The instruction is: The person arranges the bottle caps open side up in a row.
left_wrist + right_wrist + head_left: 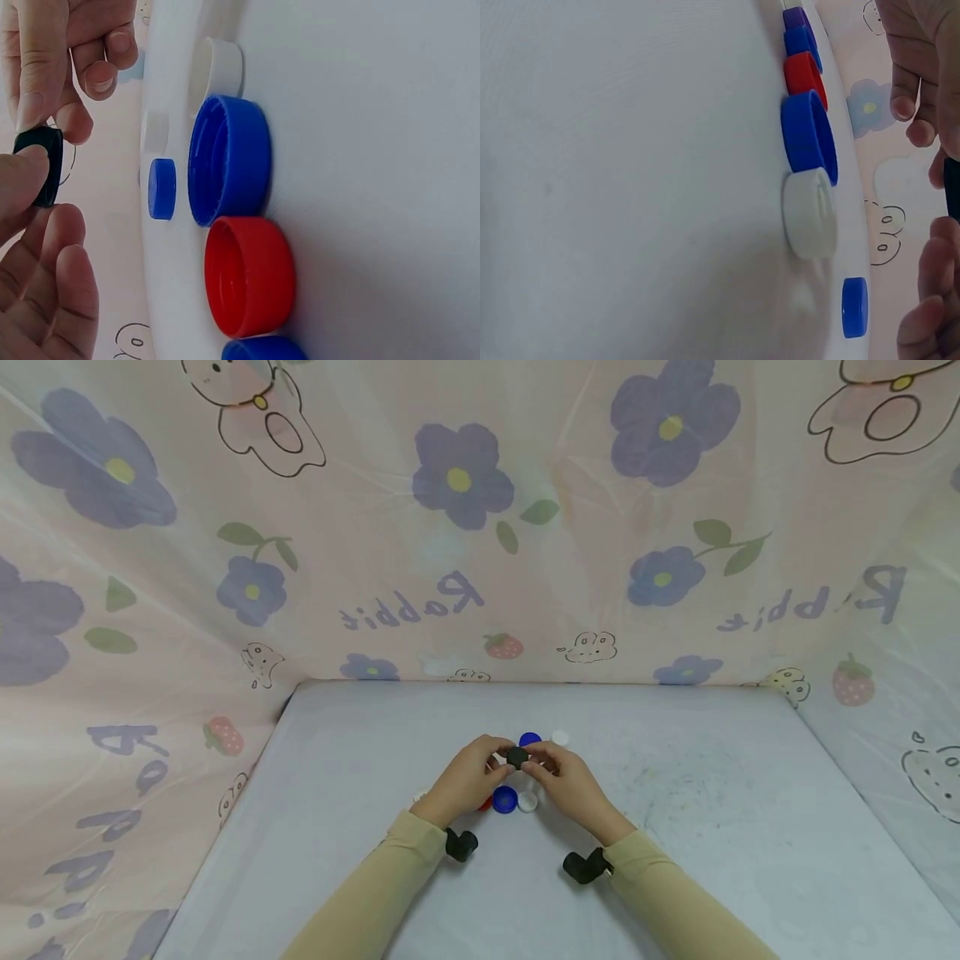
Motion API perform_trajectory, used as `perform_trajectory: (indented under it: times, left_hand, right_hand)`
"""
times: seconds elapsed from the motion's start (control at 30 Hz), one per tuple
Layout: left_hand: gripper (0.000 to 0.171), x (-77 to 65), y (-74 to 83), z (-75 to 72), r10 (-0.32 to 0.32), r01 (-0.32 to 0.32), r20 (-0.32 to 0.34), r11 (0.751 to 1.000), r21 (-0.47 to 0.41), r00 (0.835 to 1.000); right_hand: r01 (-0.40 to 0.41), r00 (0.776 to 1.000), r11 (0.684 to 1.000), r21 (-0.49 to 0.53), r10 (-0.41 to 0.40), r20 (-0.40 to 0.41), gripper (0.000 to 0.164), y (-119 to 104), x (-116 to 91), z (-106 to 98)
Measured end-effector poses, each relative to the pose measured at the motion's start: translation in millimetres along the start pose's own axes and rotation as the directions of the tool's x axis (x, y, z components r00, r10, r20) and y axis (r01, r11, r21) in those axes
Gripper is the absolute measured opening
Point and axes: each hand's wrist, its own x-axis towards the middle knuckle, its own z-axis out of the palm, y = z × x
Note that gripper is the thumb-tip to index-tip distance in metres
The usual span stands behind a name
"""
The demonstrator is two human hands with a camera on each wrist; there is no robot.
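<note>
A black bottle cap (517,757) is raised over the table between both hands. My left hand (470,779) pinches its left side with thumb and fingers, and my right hand (572,785) pinches the right side. In the left wrist view the black cap (54,169) is tilted, with a thumb across its face. Below the hands runs a row of caps: a red one (251,277), a large blue one (231,161) and a white one (808,214) among them, some with their hollow side showing. The left hand partly covers this row in the head view.
Beyond the hands lie a smaller blue cap (530,738) and a white cap (559,738). A purple cap (796,17) shows toward the row's left end. Black devices (585,865) sit at both wrists. A patterned curtain (457,552) rises behind the white table (750,860).
</note>
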Motion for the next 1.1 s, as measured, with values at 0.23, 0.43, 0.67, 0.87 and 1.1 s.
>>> perform_trajectory:
  times: [0.23, 0.43, 0.67, 0.87, 1.1]
  left_hand:
    - [0.036, -0.8, 1.5, 0.6, 0.008, -0.008, -0.02, 1.0, -0.009, 1.0]
    - [0.037, -0.8, 0.8, 1.7, 0.002, -0.002, -0.033, 1.0, -0.021, 0.999]
    - [0.036, -0.7, -0.8, 3.6, -0.008, 0.006, -0.029, 0.998, -0.055, 1.0]
    - [0.04, 1.6, -6.3, 5.2, -0.025, 0.022, -0.029, 0.994, -0.108, 0.999]
    - [0.038, 2.9, -12.2, 7.1, -0.037, 0.026, -0.068, 0.987, -0.16, 0.997]
  right_hand:
    - [-0.004, 1.0, 1.0, 0.024, 0.004, -0.017, 0.029, 0, 1, 0]
    - [-0.009, 1.0, 0.999, 0.036, 0.009, -0.016, 0.029, -1, 0, 0]
    - [-0.006, 1.0, 0.988, 0.151, 0.005, 0.005, 0.031, 2, 2, 2]
    - [-0.077, 0.997, 0.978, 0.193, 0.079, -0.001, 0.027, 3, 6, 6]
    - [-0.061, 0.997, 0.977, 0.205, 0.069, -0.031, 0.03, 4, 9, 10]
